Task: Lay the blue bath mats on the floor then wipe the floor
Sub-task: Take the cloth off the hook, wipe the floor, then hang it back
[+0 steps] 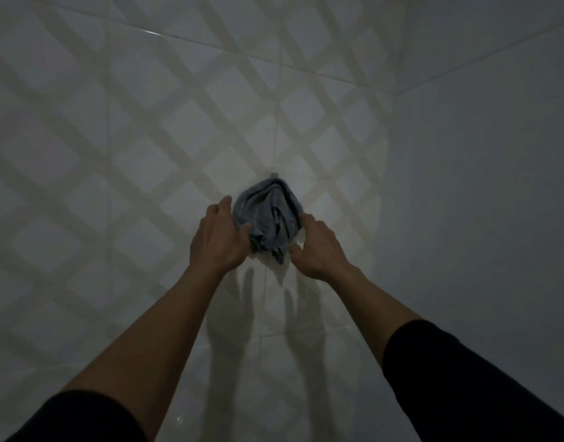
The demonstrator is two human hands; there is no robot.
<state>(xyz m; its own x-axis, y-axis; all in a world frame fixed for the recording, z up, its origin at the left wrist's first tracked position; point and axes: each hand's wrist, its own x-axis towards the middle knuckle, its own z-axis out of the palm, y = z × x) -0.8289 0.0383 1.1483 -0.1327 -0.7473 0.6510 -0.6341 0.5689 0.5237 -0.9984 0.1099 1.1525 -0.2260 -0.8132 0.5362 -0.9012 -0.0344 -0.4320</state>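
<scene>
Head view is looking at a pale tiled wall crossed by a diamond lattice pattern, meeting a plain wall at a corner on the right. Two bare forearms with dark sleeves pushed up are reaching forward, throwing shadows on the tiles beneath them. Between the hands is hanging a bunched blue-grey bath mat, draped from a small hook whose top is just showing above the cloth. Its long axis is running top to bottom, widest near the hook and tapering to a point below.

Left hand is closing on the mat's left edge, thumb curling into the folds, fingers reaching up beside it. Right hand is touching the right edge with fingers bent, thumb near the lower tip; a full grip is hard to confirm in this dim light. Both hands are flanking the mat at about equal reach, with the left looking the more committed.

Looks like the very start: the mat needs lifting up and off the hook before any laying or wiping.
</scene>
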